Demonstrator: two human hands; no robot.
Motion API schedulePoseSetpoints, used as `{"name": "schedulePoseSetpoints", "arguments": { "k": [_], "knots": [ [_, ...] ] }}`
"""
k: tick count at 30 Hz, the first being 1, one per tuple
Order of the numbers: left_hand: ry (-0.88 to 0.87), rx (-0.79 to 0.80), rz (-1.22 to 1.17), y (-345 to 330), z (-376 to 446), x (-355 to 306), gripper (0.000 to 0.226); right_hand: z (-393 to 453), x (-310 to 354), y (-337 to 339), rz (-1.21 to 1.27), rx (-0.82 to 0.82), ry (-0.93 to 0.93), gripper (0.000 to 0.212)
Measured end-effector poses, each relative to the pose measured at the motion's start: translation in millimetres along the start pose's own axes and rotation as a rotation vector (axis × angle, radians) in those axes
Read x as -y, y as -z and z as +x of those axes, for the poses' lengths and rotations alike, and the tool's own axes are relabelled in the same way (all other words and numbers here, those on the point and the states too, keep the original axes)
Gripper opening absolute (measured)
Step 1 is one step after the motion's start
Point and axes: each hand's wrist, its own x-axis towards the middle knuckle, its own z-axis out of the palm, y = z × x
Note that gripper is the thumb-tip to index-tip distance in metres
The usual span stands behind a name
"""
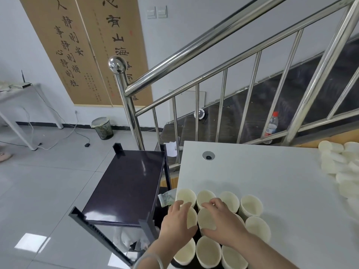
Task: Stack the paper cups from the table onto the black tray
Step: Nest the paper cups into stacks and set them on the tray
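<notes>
Inspection, head view. Both hands were over a cluster of upright paper cups [208,219] at the near-left corner of the white table [272,181]. The cups stood rim-up in rows, touching or nearly so, on what appeared to be the black tray [194,265]; only dark slivers showed between and below the cups, so tray extent couldn't be confirmed.

Left hand [177,220]: fingers curled around the side of a cup in the middle row, gripping it. Right hand [223,224]: fingers spread and bent over the rim of the centre cup, thumb low on its near wall — holding it from above. Whether either cup was lifted or merely steadied couldn't be told.

A second supply of cups [342,167] lay on their sides in a loose heap at the table's far-right edge, well apart from the tray. A black side trolley [128,183] stood just left of the table.

Judgement re. step in hand: seating/aligning cups in the grid. Recommended practice: grip walls lightly, since thin paper should dent under squeeze; keep each cup vertical when nesting, so rims meet evenly; avoid nudging neighbours, which stood tight enough to topple in a chain. One cup at right showed stacked rims [245,211], approx. several nested — keep stack heights even.

Remaining work est.: substantial, given the heap.
</notes>
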Motion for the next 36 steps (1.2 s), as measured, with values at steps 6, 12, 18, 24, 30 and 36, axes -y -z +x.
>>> {"name": "schedulePoseSetpoints", "arguments": {
  "k": [6,12,18,24,30,36],
  "knots": [
    [0.007,0.009,0.051,-6.0,5.3,2.5,0.060,4.4,-2.7,-5.0,-0.062,0.027,-0.031,0.062],
    [0.024,0.019,0.075,-11.3,8.2,3.5,0.053,8.3,-5.6,-9.2,-0.096,0.056,-0.014,0.060],
    [0.035,-0.004,0.074,-11.6,9.0,1.4,0.050,9.9,-7.9,-14.6,-0.079,0.051,-0.012,0.059],
    [-0.010,-0.075,0.059,-8.9,6.5,-24.1,0.046,-2.3,-17.1,0.2,-0.064,-0.009,-0.031,0.060],
    [-0.076,-0.073,0.053,-4.2,11.3,-75.7,0.046,-32.8,-48.3,40.9,-0.034,-0.120,-0.062,0.051],
    [-0.176,-0.075,0.036,-19.7,13.7,-162.6,0.047,-92.8,-115.6,89.0,-0.045,-0.222,-0.132,0.051]
  ]
}}
